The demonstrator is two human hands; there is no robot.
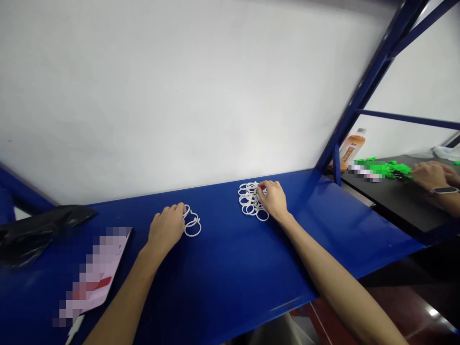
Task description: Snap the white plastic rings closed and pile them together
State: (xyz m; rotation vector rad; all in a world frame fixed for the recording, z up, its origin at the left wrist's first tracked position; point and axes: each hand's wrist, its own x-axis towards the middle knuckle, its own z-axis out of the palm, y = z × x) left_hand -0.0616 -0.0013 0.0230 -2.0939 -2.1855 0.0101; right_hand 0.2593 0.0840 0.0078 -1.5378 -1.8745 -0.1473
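Note:
My left hand (167, 227) rests low over the blue table, its fingers curled at the edge of a small group of white plastic rings (193, 235). These rings are thin, and at least one has a gap with small knobbed ends. The fingertips close on the nearest ring, partly hidden by the hand. To the right, a larger cluster of several similar white rings (247, 198) lies flat and overlapping near the wall. My right hand (275, 197) reaches its right side, with thumb and forefinger pinched on a ring there; the hand covers part of the cluster.
A pink-and-white flat item (104, 268) and a black plastic bag (46, 230) lie at the left. A blue frame post (359, 96) stands at right. Beyond it, a co-worker's hands (433, 175) are over a black table with green pieces (395, 167) and a drink bottle (350, 151).

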